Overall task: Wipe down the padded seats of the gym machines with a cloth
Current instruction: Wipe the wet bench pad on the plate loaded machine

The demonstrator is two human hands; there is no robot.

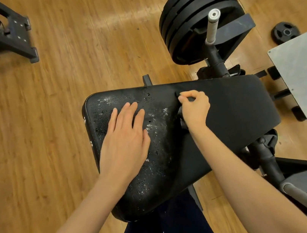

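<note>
A black padded seat (pixel 159 154) fills the middle of the view, its left part cracked and flecked with white. A matte black cloth (pixel 235 105) lies spread over the seat's right part. My left hand (pixel 126 137) rests flat on the worn padding, palm down, holding nothing. My right hand (pixel 196 108) pinches the cloth's left edge between thumb and fingers, near the seat's far side. My dark trousers show below the seat's near edge.
A stack of black weight plates (pixel 193 13) sits beyond the seat, with a grey handle (pixel 213 26) sticking out. Another grey handle (pixel 306 201) is at lower right. A grey metal footplate (pixel 303 77) is at right, a small plate (pixel 286 32) on the wooden floor, another machine's frame (pixel 1 34) top left.
</note>
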